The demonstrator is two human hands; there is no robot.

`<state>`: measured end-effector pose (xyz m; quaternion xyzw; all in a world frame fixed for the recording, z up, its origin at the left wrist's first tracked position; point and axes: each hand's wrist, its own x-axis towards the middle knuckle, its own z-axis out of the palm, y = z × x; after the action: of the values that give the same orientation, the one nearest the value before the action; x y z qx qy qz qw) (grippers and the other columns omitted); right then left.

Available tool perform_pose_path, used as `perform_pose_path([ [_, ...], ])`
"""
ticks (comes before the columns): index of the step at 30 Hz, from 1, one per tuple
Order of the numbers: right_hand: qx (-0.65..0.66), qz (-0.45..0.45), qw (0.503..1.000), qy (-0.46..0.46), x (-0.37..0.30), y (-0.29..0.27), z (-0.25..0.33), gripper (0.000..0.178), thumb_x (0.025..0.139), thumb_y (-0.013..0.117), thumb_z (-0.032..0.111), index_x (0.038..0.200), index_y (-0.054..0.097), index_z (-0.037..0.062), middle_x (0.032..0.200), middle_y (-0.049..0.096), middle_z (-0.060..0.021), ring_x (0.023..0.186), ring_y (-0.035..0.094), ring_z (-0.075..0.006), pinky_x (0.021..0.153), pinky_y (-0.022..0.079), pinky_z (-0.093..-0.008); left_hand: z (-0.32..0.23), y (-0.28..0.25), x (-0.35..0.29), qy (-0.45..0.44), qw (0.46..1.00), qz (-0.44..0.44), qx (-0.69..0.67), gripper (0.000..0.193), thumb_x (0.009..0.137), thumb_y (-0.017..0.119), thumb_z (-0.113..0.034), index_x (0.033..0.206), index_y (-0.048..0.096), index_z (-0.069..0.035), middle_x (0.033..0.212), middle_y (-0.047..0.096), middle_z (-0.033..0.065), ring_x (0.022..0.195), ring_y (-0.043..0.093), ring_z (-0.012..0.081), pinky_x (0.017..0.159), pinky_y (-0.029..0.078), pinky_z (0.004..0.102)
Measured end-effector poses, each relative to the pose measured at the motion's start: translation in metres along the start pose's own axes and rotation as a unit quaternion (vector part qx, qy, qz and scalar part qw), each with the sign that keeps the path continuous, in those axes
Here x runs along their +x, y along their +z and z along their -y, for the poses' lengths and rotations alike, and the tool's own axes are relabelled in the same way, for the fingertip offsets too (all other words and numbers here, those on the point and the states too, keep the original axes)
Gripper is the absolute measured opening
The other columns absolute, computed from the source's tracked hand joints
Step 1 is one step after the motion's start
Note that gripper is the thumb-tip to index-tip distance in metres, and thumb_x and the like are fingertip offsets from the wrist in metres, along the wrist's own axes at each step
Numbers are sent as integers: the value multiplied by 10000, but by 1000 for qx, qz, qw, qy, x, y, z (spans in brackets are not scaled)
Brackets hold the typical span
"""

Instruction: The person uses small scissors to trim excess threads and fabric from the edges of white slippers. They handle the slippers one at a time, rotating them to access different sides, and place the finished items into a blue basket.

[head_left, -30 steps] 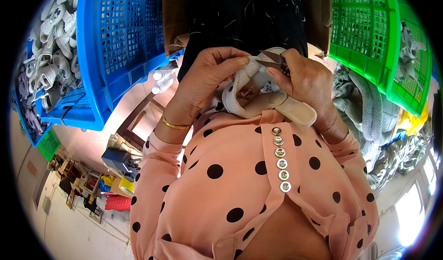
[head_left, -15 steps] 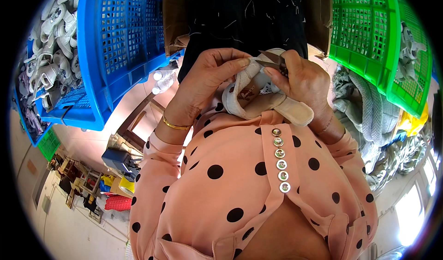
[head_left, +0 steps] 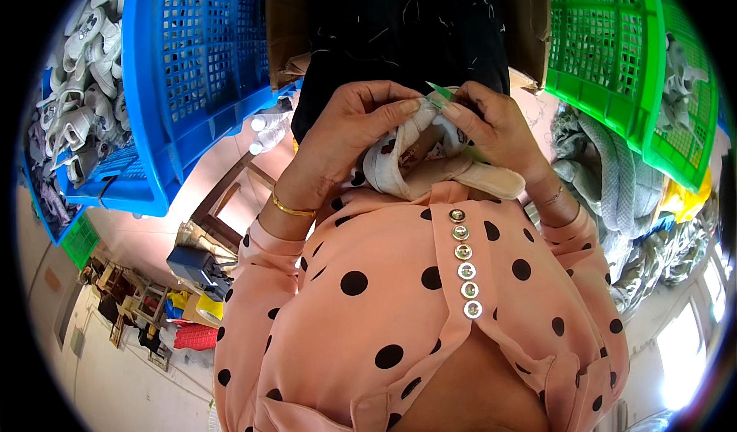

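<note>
A small white baby shoe (head_left: 418,167) with a beige sole is held against my chest, above my pink polka-dot blouse. My left hand (head_left: 345,136) wraps over its left side, fingertips pressing on the top edge. My right hand (head_left: 495,133) grips its right side and pinches a thin green tool (head_left: 439,92) at the shoe's upper edge. Both thumbs and forefingers meet above the shoe. A gold bangle sits on my left wrist.
A blue plastic crate (head_left: 192,71) at upper left holds several white shoes (head_left: 84,87). A green crate (head_left: 629,64) stands at upper right, with grey cloth (head_left: 606,171) piled below it. A dark fabric-covered surface (head_left: 407,25) lies ahead. Cluttered floor items (head_left: 192,271) show at lower left.
My fingertips have shifted together onto the shoe's top edge, and the green tool now shows between them. The shoe stays in place.
</note>
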<state>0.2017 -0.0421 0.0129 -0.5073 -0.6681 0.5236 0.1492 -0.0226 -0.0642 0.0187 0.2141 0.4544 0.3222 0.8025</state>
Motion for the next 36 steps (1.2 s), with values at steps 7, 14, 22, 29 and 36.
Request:
perform_pose_path([
  [7, -301, -27, 942, -145, 2, -27, 0, 426, 879, 642, 472, 812, 525, 69, 577, 589, -84, 525, 611, -274, 471, 455, -367, 4, -9, 4, -22, 999, 2, -31, 230, 932, 638, -116, 1097, 644, 44, 970, 696, 123, 821, 688, 134, 748, 577, 240],
  [14, -346, -11, 908, -234, 13, -28, 5, 453, 882, 605, 508, 791, 492, 79, 552, 552, -59, 499, 589, -233, 443, 431, -329, 2, -9, 5, -26, 999, 15, -37, 231, 932, 637, -118, 1102, 642, 38, 978, 694, 118, 840, 685, 129, 762, 574, 239],
  [22, -397, 14, 879, -263, 23, -31, 13, 463, 898, 586, 502, 744, 474, 80, 523, 526, -56, 471, 573, -233, 426, 424, -329, -1, -8, 6, -31, 999, 12, -31, 242, 924, 644, -112, 1117, 637, 35, 975, 693, 109, 838, 684, 129, 770, 568, 236],
  [29, -413, 21, 870, -269, 26, -31, 15, 457, 901, 585, 496, 730, 489, 83, 518, 524, -55, 457, 568, -231, 413, 421, -320, 1, -12, 8, -35, 999, 19, -32, 236, 918, 650, -107, 1110, 642, 31, 962, 696, 107, 829, 688, 131, 758, 569, 236],
  [36, -416, 29, 868, -270, 23, -31, 17, 454, 899, 584, 500, 715, 505, 93, 525, 538, -53, 464, 576, -241, 417, 427, -322, 3, -10, 9, -20, 999, 25, -21, 237, 922, 638, -113, 1105, 645, 37, 947, 696, 116, 816, 690, 137, 755, 573, 237],
])
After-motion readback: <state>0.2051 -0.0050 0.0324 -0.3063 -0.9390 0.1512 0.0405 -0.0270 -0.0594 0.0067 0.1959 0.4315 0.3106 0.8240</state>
